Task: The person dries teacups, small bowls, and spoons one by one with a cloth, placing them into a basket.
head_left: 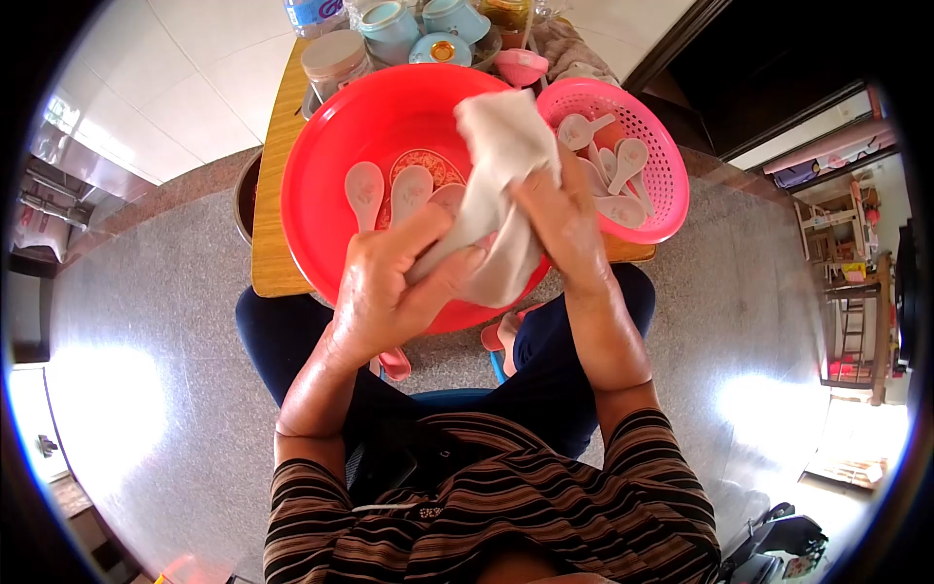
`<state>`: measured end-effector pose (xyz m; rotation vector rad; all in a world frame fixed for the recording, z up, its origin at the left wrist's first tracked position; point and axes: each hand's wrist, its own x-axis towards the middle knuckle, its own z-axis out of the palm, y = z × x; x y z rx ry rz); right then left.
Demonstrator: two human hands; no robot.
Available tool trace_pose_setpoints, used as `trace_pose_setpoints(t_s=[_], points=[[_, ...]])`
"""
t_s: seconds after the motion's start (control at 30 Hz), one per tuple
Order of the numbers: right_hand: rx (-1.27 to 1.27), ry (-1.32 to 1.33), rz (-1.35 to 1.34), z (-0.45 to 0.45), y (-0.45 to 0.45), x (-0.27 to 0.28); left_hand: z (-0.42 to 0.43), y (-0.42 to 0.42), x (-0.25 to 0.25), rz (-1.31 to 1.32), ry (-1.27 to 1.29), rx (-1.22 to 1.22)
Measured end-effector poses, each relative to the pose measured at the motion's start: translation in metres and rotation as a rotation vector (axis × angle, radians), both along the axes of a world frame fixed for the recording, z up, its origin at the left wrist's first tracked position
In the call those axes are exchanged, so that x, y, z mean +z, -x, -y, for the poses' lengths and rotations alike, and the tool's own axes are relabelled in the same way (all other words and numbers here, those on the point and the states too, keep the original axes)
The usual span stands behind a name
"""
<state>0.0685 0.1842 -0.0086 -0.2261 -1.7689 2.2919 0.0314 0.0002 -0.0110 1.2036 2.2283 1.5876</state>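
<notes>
A pale cloth (pixel 506 146) is bunched between my two hands above a large red basin (pixel 316 180). My left hand (pixel 399 277) has its fingers closed on the lower left part of the cloth. At the cloth's right side, my right hand (pixel 564 219) grips it with bent fingers. Whether anything is inside the cloth is hidden. Inside the basin, white spoons (pixel 365 190) lie side by side, one of them partly behind the cloth. A round patterned area (pixel 428 167) shows on the basin floor behind them.
A pink colander (pixel 671 185) with several white spoons (pixel 623 209) stands right of the basin on a wooden table (pixel 272 258). Light blue cups (pixel 389 29), a lidded jar (pixel 336 58) and a small pink bowl (pixel 522 66) stand behind. A dark pot is partly visible at the left.
</notes>
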Motion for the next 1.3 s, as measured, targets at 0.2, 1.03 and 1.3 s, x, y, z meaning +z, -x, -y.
trace_pose_setpoints(t_s=[0.2,1.03,1.3], points=[[0.132,-0.511,-0.201,0.005,0.001,-0.004,-0.001,0.000,-0.007,-0.076,-0.090,0.089],[0.033,-0.419,-0.505,0.014,0.005,0.000,-0.001,0.004,-0.006,0.625,-0.267,-0.119],[-0.083,-0.611,-0.454,0.001,0.003,0.004,0.000,0.000,0.010,0.759,-0.236,-0.199]])
